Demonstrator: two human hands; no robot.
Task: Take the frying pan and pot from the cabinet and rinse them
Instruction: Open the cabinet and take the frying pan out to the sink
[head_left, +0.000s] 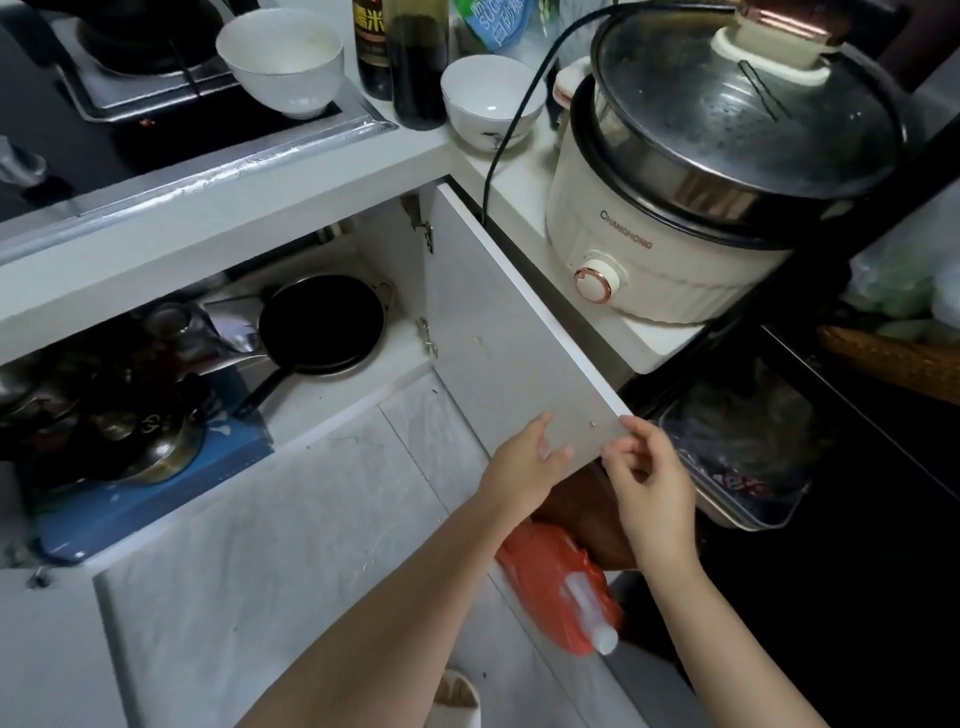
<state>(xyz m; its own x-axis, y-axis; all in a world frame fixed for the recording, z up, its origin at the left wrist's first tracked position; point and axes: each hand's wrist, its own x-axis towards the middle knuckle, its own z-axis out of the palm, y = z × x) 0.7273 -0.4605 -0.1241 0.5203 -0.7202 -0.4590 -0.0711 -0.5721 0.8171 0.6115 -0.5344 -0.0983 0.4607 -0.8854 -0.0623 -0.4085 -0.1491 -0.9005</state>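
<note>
The white cabinet door (498, 312) stands swung open. Inside, on the cabinet floor, a black frying pan (322, 322) rests on top of a steel pot (385, 294), of which only the rim and one ear handle show. The pan's long handle points toward the front left. My left hand (524, 462) lies on the door's inner face at its free edge, thumb hooked around that edge. My right hand (649, 483) pinches the door's top outer corner with its fingertips. Both hands are well to the right of the pan.
A dark kettle with a lid (140, 441) and other metalware crowd the cabinet's left side on a blue box (156, 493). On the counter stand a cream electric cooker (675, 208), two white bowls (283, 57), bottles and a stove. An orange bottle (561, 582) lies on the floor.
</note>
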